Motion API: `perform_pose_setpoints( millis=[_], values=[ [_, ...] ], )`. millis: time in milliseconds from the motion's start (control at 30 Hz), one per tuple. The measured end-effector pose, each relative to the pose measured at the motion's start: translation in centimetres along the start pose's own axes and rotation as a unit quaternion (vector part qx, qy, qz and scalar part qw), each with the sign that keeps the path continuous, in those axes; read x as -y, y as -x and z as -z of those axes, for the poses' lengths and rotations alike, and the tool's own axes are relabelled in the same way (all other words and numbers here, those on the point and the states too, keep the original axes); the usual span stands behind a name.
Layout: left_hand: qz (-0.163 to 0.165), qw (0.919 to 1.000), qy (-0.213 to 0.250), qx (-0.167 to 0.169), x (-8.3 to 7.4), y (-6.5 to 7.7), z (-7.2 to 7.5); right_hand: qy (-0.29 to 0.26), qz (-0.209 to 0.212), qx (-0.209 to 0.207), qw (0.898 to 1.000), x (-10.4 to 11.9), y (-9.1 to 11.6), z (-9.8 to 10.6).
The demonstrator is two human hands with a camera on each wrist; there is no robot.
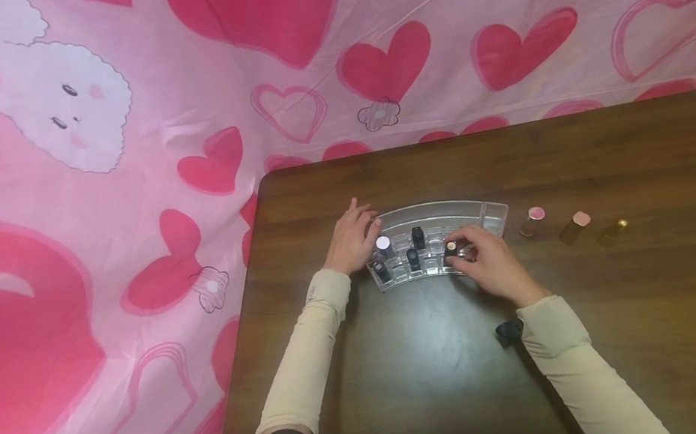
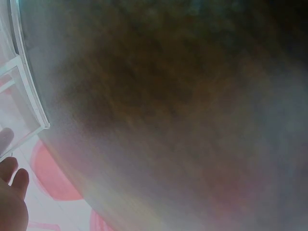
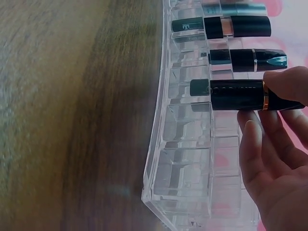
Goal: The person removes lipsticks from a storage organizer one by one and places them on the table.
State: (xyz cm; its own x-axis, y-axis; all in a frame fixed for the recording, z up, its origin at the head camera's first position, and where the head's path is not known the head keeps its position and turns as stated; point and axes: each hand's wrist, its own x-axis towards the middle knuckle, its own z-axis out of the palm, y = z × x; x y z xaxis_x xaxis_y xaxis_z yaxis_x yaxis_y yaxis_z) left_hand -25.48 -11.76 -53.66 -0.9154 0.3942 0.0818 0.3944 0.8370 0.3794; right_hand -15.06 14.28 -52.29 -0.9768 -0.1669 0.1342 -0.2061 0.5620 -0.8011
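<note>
A curved clear lipstick organizer stands on the table, its front rows split into small slots. My right hand pinches a black lipstick tube with a gold band between thumb and fingers; the tube's lower end is inside a front slot. My left hand lies at the organizer's left end, fingers extended, thumb along its edge. Other tubes stand in the slots: a white-topped one, a dark one in a row behind, and black ones at the front.
On the table, right of the organizer, stand a pink-topped tube, a peach-capped tube and a small gold-topped one. A black device sits by my right wrist. A pink heart-print cloth hangs behind and to the left.
</note>
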Motion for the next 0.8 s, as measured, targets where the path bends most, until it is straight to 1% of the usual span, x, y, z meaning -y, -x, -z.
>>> perform_pose_setpoints(
  millis=[300,533,800],
  values=[
    [-0.002,1.0,-0.003,-0.003,0.08,-0.08,-0.05,-0.007,0.011,-0.015,1.0,-0.11,0.08,0.09],
    [-0.01,0.9999,-0.005,-0.008,0.05,-0.09,-0.12,-0.021,0.035,-0.035,0.999,-0.05,0.24,0.27],
    [-0.01,0.9999,0.003,-0.012,0.01,0.03,-0.22,-0.029,0.049,-0.054,0.997,-0.13,0.33,0.34]
  ],
)
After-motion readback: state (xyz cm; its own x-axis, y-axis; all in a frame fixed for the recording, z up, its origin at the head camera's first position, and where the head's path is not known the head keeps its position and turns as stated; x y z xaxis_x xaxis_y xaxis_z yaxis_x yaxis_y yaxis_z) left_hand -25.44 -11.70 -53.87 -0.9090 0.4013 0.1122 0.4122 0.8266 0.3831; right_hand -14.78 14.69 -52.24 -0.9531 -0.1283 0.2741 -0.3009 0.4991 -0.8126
